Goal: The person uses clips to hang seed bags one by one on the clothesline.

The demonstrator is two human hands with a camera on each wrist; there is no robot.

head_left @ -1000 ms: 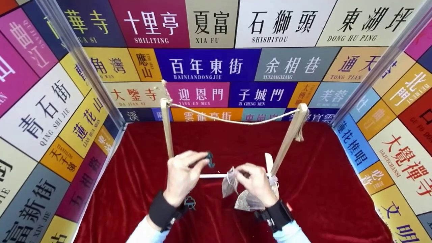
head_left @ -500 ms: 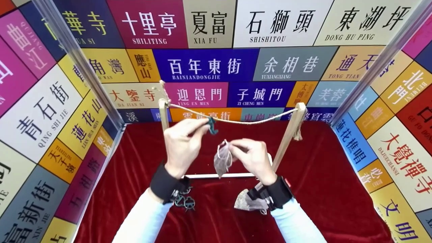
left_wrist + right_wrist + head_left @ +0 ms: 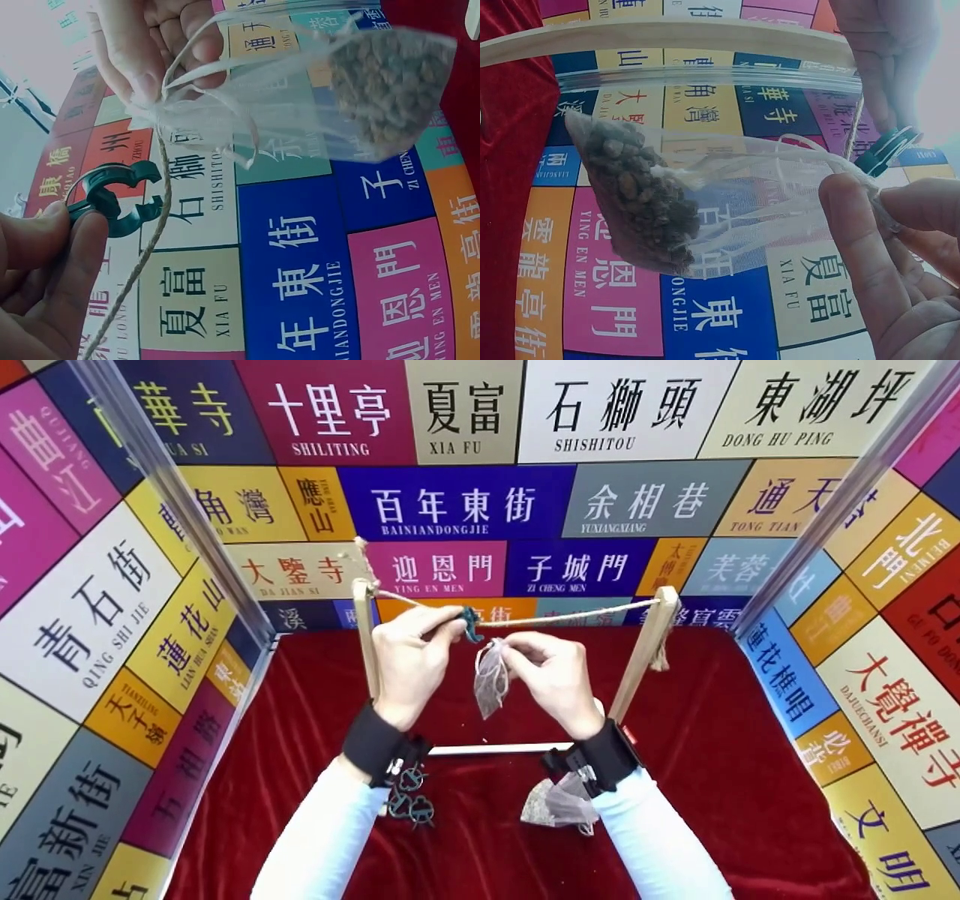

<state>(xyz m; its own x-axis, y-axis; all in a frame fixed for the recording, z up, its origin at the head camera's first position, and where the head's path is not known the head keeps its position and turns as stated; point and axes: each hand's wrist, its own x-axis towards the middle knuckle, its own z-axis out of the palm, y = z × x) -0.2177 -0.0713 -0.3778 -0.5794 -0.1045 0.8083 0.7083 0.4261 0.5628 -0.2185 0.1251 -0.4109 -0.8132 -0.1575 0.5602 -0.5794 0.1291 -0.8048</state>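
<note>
Clock on head view, 12 = far side. Left post [image 3: 367, 645] stands between left hand's 9 and 10. Left hand [image 3: 411, 660]: thumb and index clamped on a dark green clip [image 3: 470, 625] at its 2. Clip prongs spread, facing the rope [image 3: 570, 619]; contact unclear. Other green clips [image 3: 411, 793] lie on red cloth [image 3: 480, 855] at left hand's 6. Mesh bag [image 3: 490, 682], brown lumps inside, hangs at held clip's 5. Right hand [image 3: 551, 667], at bag's 3: thumb and fingers pinch its neck, close by the rope. Second mesh bag [image 3: 555, 802] on cloth at right hand's 6, partly hidden. Right post [image 3: 641, 660] at right hand's 3.
</note>
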